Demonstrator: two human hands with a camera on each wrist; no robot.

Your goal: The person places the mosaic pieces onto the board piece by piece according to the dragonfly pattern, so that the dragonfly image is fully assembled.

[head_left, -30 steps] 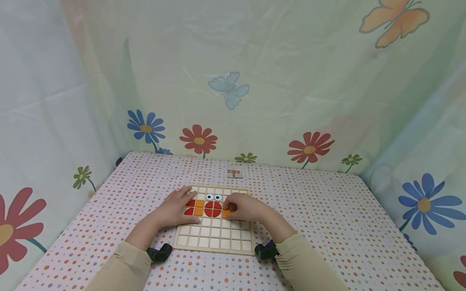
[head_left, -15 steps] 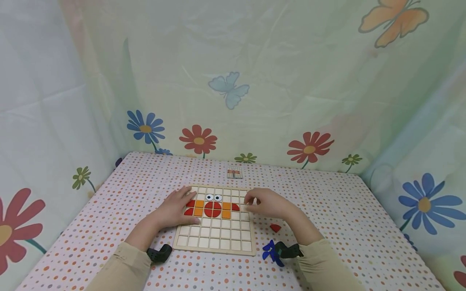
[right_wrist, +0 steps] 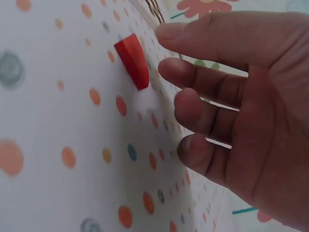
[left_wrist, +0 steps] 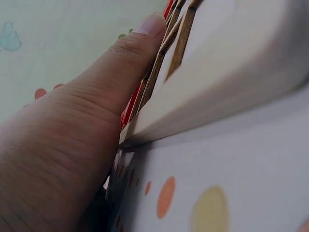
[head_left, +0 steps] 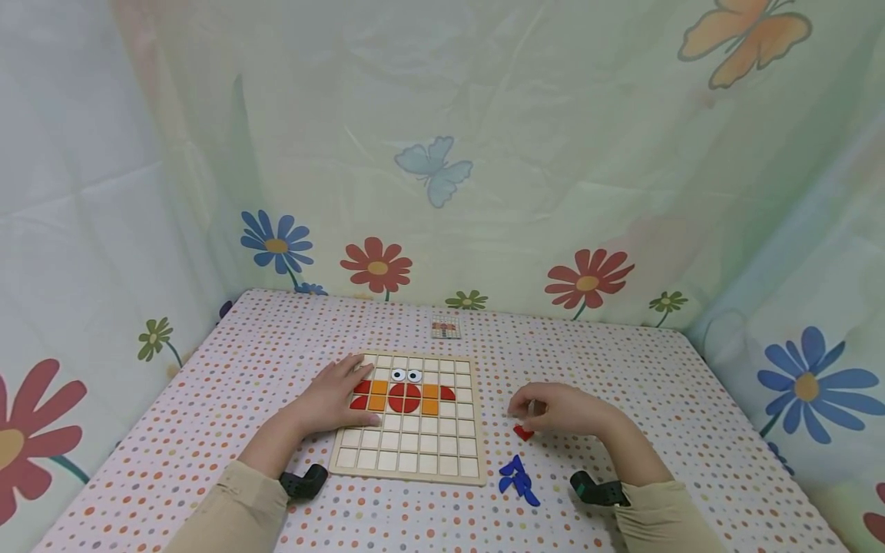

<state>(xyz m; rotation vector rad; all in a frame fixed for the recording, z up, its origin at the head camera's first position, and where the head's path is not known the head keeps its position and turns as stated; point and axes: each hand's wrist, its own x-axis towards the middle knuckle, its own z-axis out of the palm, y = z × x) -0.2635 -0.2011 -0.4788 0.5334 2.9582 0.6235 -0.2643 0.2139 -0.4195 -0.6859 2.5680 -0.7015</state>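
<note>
A wooden grid board (head_left: 408, 442) lies on the table. Its cells hold red quarter-circle tiles (head_left: 404, 398), orange square tiles (head_left: 430, 399) and two eye tiles (head_left: 406, 375). My left hand (head_left: 339, 395) rests across the board's left side with fingers spread; in the left wrist view its straight thumb (left_wrist: 130, 58) lies over the rim. To the right of the board, my right hand (head_left: 563, 408) hovers beside a loose red quarter-circle tile (head_left: 522, 433). The right wrist view shows this red tile (right_wrist: 133, 62) on the cloth, with relaxed fingers (right_wrist: 193, 111) close to it but apart.
Several dark blue curved tiles (head_left: 517, 481) lie in a loose pile right of the board's near corner. A small picture card (head_left: 445, 327) with a grid pattern lies behind the board. The table wears a dotted cloth (head_left: 387, 518), and a flowered curtain (head_left: 484, 253) hangs behind.
My right hand has moved from the board's orange tiles rightward and toward me to the loose red tile. A red tile now shows right of the orange ones. My left hand stays put.
</note>
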